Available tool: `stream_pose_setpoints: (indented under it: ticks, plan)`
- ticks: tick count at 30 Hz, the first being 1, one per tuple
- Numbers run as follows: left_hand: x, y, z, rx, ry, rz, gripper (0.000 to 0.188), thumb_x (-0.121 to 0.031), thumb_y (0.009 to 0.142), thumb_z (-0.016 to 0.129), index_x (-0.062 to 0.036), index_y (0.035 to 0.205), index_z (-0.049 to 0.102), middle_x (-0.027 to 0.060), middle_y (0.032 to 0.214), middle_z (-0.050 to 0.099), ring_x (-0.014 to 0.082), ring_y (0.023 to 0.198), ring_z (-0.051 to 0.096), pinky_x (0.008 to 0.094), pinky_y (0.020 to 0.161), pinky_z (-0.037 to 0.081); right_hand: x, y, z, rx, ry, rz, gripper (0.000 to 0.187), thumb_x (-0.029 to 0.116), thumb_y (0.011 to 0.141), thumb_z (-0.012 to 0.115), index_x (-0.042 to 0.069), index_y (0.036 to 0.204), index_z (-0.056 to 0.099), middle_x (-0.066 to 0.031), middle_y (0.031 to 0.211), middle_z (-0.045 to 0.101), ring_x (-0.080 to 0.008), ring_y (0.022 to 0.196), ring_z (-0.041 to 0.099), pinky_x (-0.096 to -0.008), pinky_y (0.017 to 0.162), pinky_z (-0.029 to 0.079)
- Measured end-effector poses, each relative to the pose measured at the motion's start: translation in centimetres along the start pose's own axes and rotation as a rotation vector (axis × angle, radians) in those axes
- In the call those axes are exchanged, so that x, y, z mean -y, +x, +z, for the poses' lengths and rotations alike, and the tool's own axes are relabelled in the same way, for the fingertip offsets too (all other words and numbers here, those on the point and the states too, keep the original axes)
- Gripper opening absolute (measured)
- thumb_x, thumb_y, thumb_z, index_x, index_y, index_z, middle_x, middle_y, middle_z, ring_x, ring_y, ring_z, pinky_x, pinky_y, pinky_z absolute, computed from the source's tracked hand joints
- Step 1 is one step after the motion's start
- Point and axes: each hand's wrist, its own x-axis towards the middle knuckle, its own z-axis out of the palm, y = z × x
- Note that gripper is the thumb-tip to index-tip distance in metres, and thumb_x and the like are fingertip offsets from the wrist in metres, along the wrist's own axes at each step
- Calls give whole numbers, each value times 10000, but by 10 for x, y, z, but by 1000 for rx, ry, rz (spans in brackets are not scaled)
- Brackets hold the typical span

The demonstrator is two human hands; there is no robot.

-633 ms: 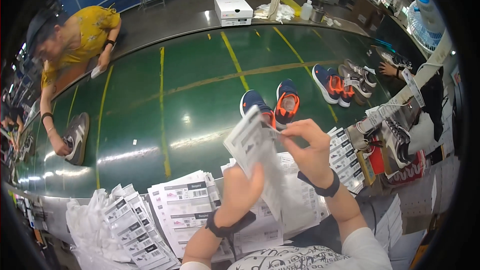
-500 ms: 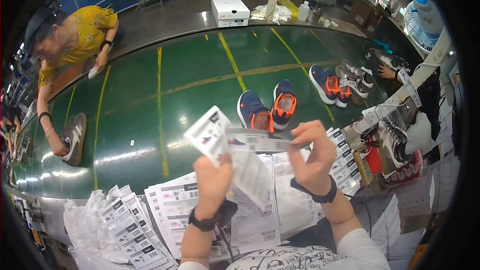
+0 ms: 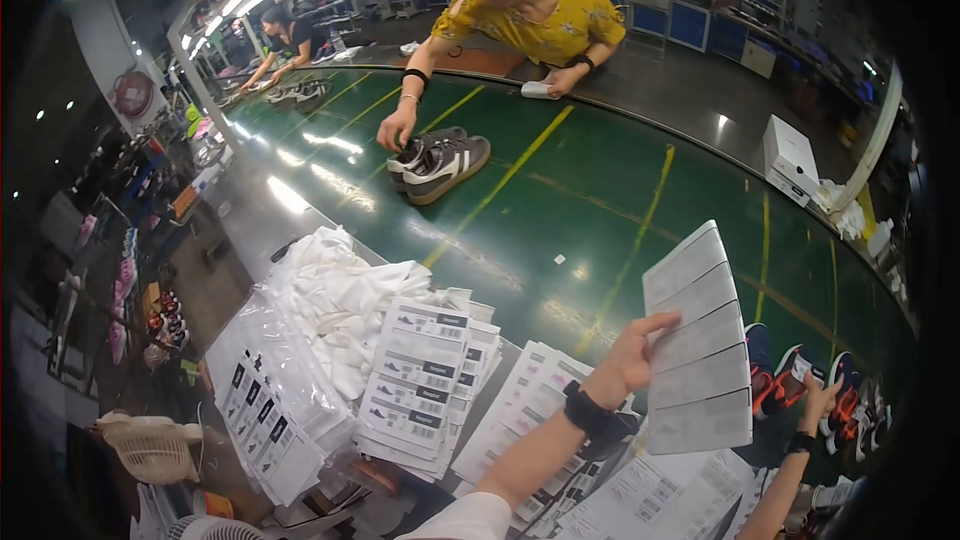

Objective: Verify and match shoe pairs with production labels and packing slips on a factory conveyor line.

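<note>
My left hand (image 3: pixel 630 355) grips the edge of a white label sheet (image 3: pixel 697 340), which stands tilted with its pale, creased side showing. Farther right, my right hand (image 3: pixel 820 402) is at a pair of navy shoes with orange lining (image 3: pixel 780 380), a small white label (image 3: pixel 800 368) at its fingertips. Its grip is small and partly unclear at this distance. Stacks of printed label sheets (image 3: pixel 660 500) lie on the bench under my arms. Another pile of label sheets (image 3: pixel 420 380) is to the left.
Beyond the bench runs a green conveyor belt (image 3: pixel 520 240) with yellow lines. Across it, a co-worker in yellow (image 3: pixel 560 20) touches grey-brown sneakers (image 3: pixel 440 165). White crumpled paper (image 3: pixel 345 300) and a plastic-wrapped stack (image 3: pixel 275 400) sit at left. A white shoebox (image 3: pixel 790 160) stands at the far edge.
My view has swung left. My hands have moved apart: the left keeps the label sheet, now turned pale side up, while the right has gone over to the navy shoes with a label.
</note>
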Motion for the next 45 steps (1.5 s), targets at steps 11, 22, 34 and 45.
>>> stream_pose_setpoints:
  ticks: [11, 22, 34, 45]
  plan:
    - [19, 20, -45, 183, -85, -140, 341, -225, 914, 630, -39, 1199, 615, 122, 1067, 687, 269, 999, 669, 392, 900, 539, 317, -201, -185, 351, 603, -868, 670, 1, 812, 646, 76, 1440, 424, -154, 1371, 485, -289, 1265, 473, -426, 1041, 386]
    - [0, 25, -55, 232, -215, 41, 476, -271, 903, 629, -16, 1289, 518, 94, 969, 617, 188, 770, 613, 298, 699, 510, 552, -333, -230, 899, 1090, -1747, 822, 139, 775, 760, 66, 1485, 354, -194, 1225, 525, -343, 1082, 504, -425, 884, 465]
    - [0, 13, -57, 383, -482, -137, 614, -285, 870, 532, 17, 1387, 392, 59, 797, 450, 103, 516, 439, 237, 486, 381, 437, -214, -229, 610, 975, -1124, 499, 86, 790, 712, 56, 1270, 577, -176, 1322, 452, -281, 1148, 453, -395, 968, 425]
    - [-2, 21, -75, 278, -386, -188, 635, -339, 891, 534, -3, 1402, 362, 78, 867, 468, 73, 515, 390, 208, 443, 349, 407, -186, -168, 1017, 448, -786, 784, 355, 844, 730, 7, 1450, 376, -279, 1510, 248, -421, 1410, 253, -475, 1142, 278]
